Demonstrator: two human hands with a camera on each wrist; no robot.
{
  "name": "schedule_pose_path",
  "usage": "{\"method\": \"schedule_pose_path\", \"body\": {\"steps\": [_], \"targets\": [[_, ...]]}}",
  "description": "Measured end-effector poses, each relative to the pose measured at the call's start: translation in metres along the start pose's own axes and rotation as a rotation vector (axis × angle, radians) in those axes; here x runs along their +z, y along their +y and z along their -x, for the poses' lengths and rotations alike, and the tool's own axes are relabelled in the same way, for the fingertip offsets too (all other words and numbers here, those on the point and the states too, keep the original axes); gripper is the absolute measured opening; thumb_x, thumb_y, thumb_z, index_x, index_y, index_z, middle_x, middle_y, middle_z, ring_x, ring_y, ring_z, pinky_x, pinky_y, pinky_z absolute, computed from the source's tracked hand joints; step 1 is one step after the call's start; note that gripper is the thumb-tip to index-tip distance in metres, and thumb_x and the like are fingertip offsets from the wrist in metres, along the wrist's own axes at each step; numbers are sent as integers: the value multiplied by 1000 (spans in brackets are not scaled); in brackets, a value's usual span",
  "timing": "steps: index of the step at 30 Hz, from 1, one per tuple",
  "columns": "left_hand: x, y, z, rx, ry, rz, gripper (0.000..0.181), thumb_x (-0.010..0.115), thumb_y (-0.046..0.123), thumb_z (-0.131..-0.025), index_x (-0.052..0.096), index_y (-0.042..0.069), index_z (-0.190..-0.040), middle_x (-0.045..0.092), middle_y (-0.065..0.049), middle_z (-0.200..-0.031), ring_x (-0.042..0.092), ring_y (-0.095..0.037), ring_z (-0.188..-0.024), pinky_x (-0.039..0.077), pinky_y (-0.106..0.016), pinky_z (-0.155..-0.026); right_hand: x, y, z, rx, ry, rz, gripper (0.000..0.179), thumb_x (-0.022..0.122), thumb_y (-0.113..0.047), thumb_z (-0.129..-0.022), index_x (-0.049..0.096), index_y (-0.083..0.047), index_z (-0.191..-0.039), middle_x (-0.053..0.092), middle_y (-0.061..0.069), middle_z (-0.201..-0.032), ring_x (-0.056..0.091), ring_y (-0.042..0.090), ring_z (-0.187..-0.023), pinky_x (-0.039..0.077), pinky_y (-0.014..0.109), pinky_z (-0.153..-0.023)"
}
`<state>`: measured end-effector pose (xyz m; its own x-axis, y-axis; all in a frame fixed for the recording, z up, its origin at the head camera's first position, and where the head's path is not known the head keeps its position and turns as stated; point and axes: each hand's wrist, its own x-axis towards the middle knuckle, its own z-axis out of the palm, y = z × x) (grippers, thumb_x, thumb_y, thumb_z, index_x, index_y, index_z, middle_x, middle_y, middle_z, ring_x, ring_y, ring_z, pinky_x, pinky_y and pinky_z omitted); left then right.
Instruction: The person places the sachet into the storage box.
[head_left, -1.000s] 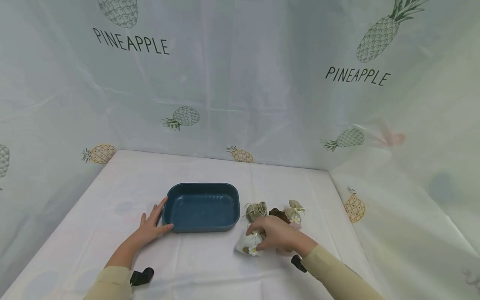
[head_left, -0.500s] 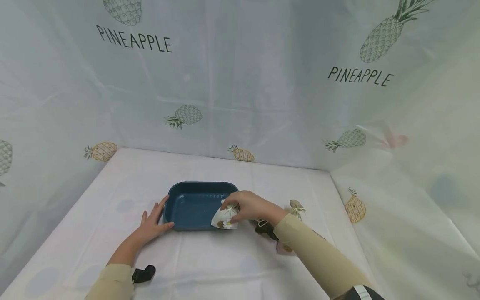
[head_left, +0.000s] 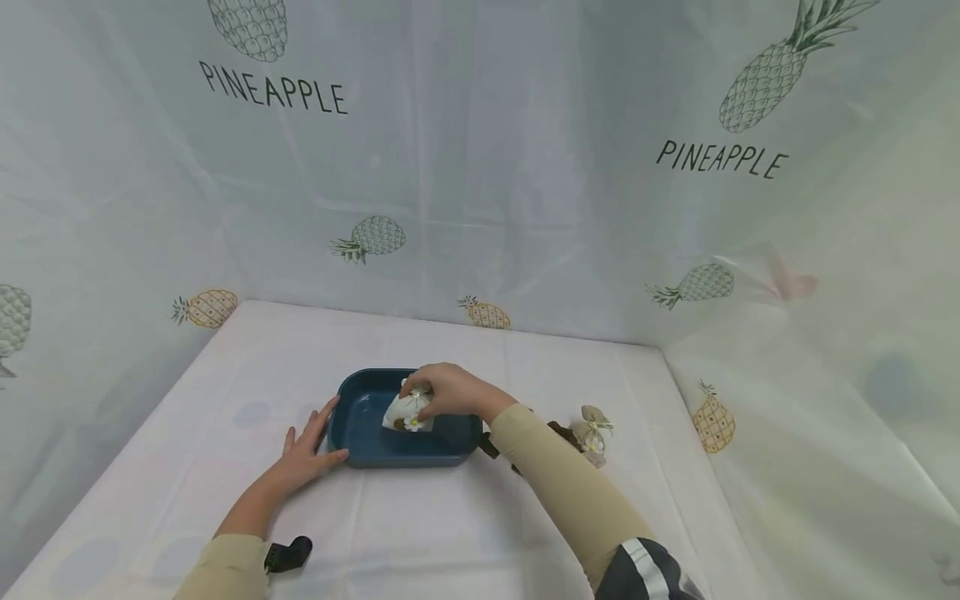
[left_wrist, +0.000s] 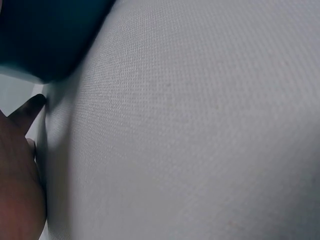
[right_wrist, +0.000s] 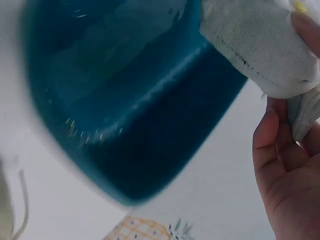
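Observation:
A small white drawstring pouch (head_left: 408,410) with a daisy decoration hangs over the blue rectangular dish (head_left: 360,454). My right hand (head_left: 453,392) pinches it near its gathered neck; the right wrist view shows fingers curled round the cloth of the pouch (right_wrist: 260,45) above the dish (right_wrist: 150,145). My left hand (head_left: 303,450) lies with spread fingers at the dish's left side, thumb and fingertips against its wall. Only part of the left hand (left_wrist: 20,170) appears in the left wrist view, beside the dish (left_wrist: 45,35).
Right of the dish, a beige pouch (head_left: 592,429) stands on the white-covered table (head_left: 420,533). A brown pouch (head_left: 564,435) lies by it, partly behind my right sleeve (head_left: 570,492). A pineapple-print curtain (head_left: 480,208) rises behind the table.
My right hand has lifted the white pouch from the group on the right and carried it left over the dish. The left hand has stayed at the dish's side.

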<state>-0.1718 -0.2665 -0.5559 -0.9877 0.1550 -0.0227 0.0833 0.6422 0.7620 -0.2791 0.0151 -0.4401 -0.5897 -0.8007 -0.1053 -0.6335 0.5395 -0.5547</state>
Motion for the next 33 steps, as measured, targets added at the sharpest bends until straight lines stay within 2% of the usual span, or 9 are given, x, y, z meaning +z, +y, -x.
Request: {"method": "schedule_pose_path", "body": {"steps": [5, 9, 17, 22, 33], "targets": [[1, -1, 0, 3, 4, -6, 96, 73, 38, -85, 13, 16, -156, 16, -35, -153, 0, -53, -142, -15, -67, -106, 8, 0, -24, 47, 10, 10, 38, 83, -17, -79, 70, -21, -115, 65, -11, -108, 56, 3, -88, 48, 19, -74], [2, -4, -1, 15, 5, -11, 97, 72, 41, -85, 12, 19, -157, 16, -34, -154, 1, -53, -142, -13, -68, -106, 15, 2, -38, 79, 24, 60, 38, 83, -19, -80, 70, -21, -115, 66, -10, -108, 56, 4, -88, 47, 20, -76], [2, -8, -2, 30, 9, 6, 96, 72, 38, -85, 11, 23, -157, 16, -34, -154, 1, -53, -142, -14, -67, -105, 28, 7, -61, 48, 30, 202, 38, 82, -23, -81, 71, -23, -116, 66, -10, -109, 57, 2, -91, 47, 19, -77], [1, -5, -2, 21, 10, -7, 96, 72, 39, -85, 12, 19, -157, 17, -33, -154, 1, -53, -142, -13, -68, -105, 34, 8, -70, 55, 40, 270, 37, 83, -24, -80, 71, -25, -115, 66, -10, -107, 57, 2, -91, 47, 19, -77], [0, -5, 0, 24, 13, -12, 96, 72, 39, -85, 12, 19, -157, 18, -33, -154, 2, -53, -142, -13, -68, -105, 43, 5, -74, 43, 80, 298, 39, 82, -27, -81, 71, -26, -119, 63, -8, -111, 58, 4, -96, 47, 19, -84]]}}
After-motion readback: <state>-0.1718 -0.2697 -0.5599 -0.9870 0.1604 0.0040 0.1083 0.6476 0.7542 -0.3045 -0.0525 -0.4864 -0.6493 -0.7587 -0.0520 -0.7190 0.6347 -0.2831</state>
